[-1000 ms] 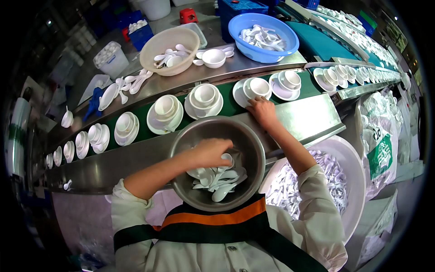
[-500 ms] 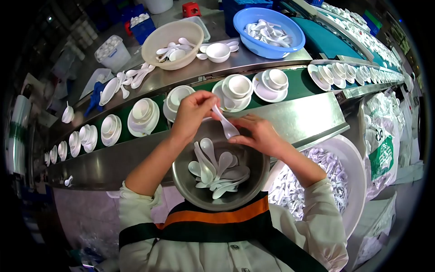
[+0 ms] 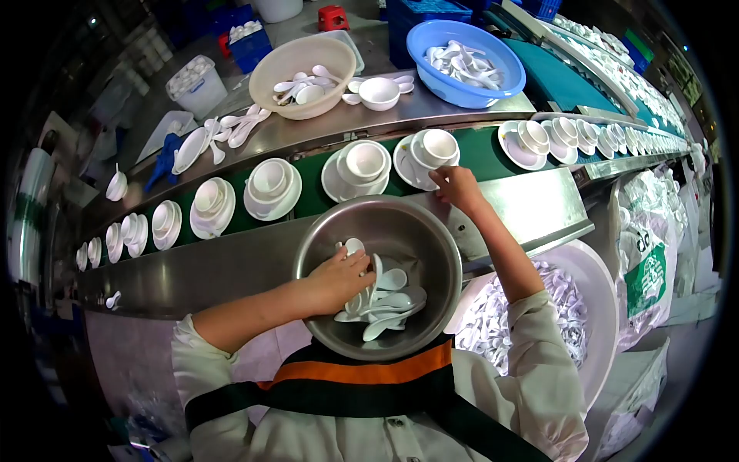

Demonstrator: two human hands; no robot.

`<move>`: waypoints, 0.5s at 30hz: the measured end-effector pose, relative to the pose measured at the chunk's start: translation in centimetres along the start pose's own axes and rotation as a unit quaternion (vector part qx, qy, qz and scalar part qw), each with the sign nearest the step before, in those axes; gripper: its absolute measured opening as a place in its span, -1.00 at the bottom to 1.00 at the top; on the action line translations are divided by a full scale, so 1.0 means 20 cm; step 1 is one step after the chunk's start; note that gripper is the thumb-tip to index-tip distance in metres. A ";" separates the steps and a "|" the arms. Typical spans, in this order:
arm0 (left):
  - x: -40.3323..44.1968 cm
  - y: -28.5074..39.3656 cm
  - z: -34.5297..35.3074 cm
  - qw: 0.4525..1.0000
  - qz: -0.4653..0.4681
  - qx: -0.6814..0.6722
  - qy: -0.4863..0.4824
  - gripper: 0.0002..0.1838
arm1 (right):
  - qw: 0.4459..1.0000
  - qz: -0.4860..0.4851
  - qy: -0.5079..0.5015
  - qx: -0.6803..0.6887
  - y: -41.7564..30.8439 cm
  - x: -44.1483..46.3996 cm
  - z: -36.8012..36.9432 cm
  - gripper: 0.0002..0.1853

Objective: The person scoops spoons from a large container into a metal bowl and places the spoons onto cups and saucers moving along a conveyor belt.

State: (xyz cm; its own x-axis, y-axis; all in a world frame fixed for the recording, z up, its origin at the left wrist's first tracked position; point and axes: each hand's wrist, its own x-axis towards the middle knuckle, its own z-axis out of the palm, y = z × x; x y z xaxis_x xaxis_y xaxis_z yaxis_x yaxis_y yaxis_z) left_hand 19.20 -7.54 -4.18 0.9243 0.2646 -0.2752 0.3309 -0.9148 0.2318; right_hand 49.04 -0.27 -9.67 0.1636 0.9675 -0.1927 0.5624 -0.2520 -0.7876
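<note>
A steel basin in front of my body holds several white spoons. My left hand reaches into it from the left, fingers bent and slightly apart over the spoons; their tips are partly hidden. My right hand is at the front right edge of a saucer on the green belt. A small white cup and bowl are stacked on that saucer. The right fingers are pinched together, and what they hold, if anything, is hidden.
More dish stacks line the green belt. Behind it stand a cream basin and a blue basin containing spoons. A large white tub full of wrapped spoons stands at my right, beside a plastic bag.
My hands, earlier together around one spoon above the basin, have separated. The left dropped into the basin; the right moved to the belt's edge. The dish stacks have shifted left.
</note>
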 end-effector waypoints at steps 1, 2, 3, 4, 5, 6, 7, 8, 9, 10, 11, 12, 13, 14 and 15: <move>-0.01 0.00 0.04 0.997 0.009 0.034 0.065 -0.54 | 0.985 -0.098 0.070 -0.122 -0.03 -0.04 0.00 -0.77; -0.01 -0.01 0.07 0.997 0.009 0.032 0.062 -0.54 | 0.941 -0.193 0.139 -0.241 -0.06 -0.09 0.00 -0.76; 0.00 -0.01 0.03 0.999 0.019 0.010 0.031 -0.61 | 0.946 -0.222 0.124 -0.200 -0.12 -0.15 -0.02 -0.73; 0.01 -0.02 -0.03 0.999 0.030 -0.012 0.000 -0.68 | 0.949 -0.251 0.110 -0.159 -0.21 -0.23 -0.05 -0.71; 0.02 -0.01 -0.09 0.999 0.034 -0.013 0.000 -0.68 | 0.957 -0.262 0.056 -0.112 -0.31 -0.32 -0.09 -0.70; 0.02 0.00 -0.16 0.997 0.020 -0.049 -0.064 -0.72 | 0.960 -0.273 0.002 -0.065 -0.39 -0.41 -0.11 -0.70; 0.02 0.00 -0.22 0.988 0.005 -0.085 -0.128 -0.76 | 0.941 -0.325 -0.035 -0.091 -0.43 -0.48 -0.12 -0.68; 0.01 0.01 -0.27 0.989 -0.002 -0.115 -0.091 -0.74 | 0.917 -0.375 -0.072 -0.116 -0.44 -0.52 -0.11 -0.66; 0.01 0.01 -0.34 0.989 -0.002 -0.116 -0.091 -0.74 | 0.917 -0.375 -0.072 -0.116 -0.43 -0.56 -0.09 -0.66; 0.02 0.00 -0.41 0.975 -0.038 -0.203 -0.086 -0.74 | 0.918 -0.357 -0.172 -0.019 -0.42 -0.60 -0.07 -0.63; 0.02 -0.01 -0.45 0.952 -0.074 -0.287 -0.080 -0.74 | 0.901 -0.332 -0.268 0.079 -0.42 -0.62 -0.06 -0.60; 0.02 -0.04 -0.45 0.925 -0.045 -0.378 0.005 -0.71 | 0.900 -0.327 -0.274 0.087 -0.42 -0.62 -0.06 -0.56; 0.02 -0.05 -0.45 0.903 -0.069 -0.424 0.026 -0.72 | 0.919 -0.215 -0.299 0.140 -0.44 -0.64 -0.09 -0.57; 0.03 -0.07 -0.45 0.860 -0.078 -0.505 0.008 -0.74 | 0.922 -0.204 -0.276 0.181 -0.44 -0.65 -0.09 -0.59; 0.05 -0.08 -0.44 0.809 -0.086 -0.581 -0.010 -0.76 | 0.922 -0.193 -0.251 0.221 -0.44 -0.65 -0.09 -0.61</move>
State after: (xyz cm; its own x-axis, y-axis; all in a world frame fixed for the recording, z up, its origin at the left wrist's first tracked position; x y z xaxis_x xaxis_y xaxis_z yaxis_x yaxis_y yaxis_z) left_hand 21.30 -3.02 3.41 0.8456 0.3418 -0.4100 0.4215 0.0438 0.9058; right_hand 43.44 -10.76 0.80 -0.4388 0.8985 -0.0069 0.0966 0.0396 -0.9945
